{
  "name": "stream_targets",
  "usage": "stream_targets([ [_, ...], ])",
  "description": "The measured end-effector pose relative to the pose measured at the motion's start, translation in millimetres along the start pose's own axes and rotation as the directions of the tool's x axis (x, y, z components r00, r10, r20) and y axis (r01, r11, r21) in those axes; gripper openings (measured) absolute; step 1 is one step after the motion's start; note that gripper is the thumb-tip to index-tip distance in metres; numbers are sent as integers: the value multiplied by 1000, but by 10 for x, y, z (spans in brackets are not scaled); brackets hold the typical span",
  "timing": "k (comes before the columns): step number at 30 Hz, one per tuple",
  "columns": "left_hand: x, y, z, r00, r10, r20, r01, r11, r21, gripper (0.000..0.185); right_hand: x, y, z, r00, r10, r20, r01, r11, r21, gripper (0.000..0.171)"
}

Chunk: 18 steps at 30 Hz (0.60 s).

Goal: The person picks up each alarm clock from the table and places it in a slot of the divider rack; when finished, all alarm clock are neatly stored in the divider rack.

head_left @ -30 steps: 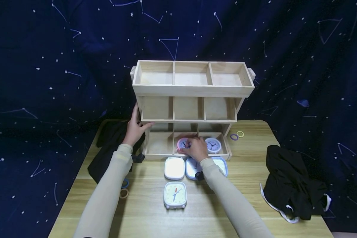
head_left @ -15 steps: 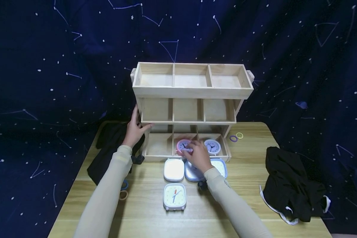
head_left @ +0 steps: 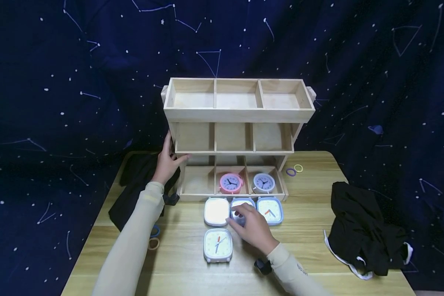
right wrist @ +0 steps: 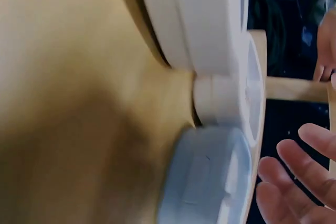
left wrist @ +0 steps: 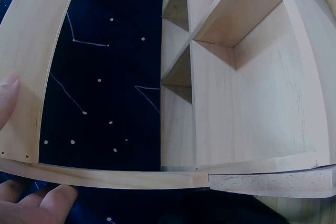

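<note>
Blue clock [head_left: 243, 202] mid-row beneath the released right hand [head_left: 257, 230], in front of the wooden organizer [head_left: 238, 115] gripped at its side by the left hand [head_left: 165, 165]. Possible knock to closely set neighbouring clocks [head_left: 271, 210] from hasty reaching.

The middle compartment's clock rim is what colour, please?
The rim is pink, clearest in the head view.

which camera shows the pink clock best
The head view: the pink clock shows its whole front there. The left wrist view catches only part, cut off by the top edge; I can't find it in the right wrist view.
</note>
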<state>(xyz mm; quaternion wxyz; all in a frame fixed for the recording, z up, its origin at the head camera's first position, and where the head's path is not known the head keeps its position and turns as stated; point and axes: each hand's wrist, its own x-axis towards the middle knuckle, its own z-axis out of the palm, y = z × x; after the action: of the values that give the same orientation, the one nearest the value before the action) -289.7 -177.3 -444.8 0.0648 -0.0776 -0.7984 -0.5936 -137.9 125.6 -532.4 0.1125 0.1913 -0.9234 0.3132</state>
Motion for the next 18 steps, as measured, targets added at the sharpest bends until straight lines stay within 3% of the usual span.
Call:
stream_targets([
  [8,13,-15,7,1000,6,-7,-6,1000,8,110,-399,-69,49,992,-25,123,28,999,-26,59],
  [13,18,-25,8,1000,8,-6,-8,1000,6,111,-523,-119,97,969,3,246,3,1000,-24,83],
  [18,26,-30,9,1000,4,-6,-3,1000,12,111,-575,-153,170,959,-5,284,4,1000,3,95],
])
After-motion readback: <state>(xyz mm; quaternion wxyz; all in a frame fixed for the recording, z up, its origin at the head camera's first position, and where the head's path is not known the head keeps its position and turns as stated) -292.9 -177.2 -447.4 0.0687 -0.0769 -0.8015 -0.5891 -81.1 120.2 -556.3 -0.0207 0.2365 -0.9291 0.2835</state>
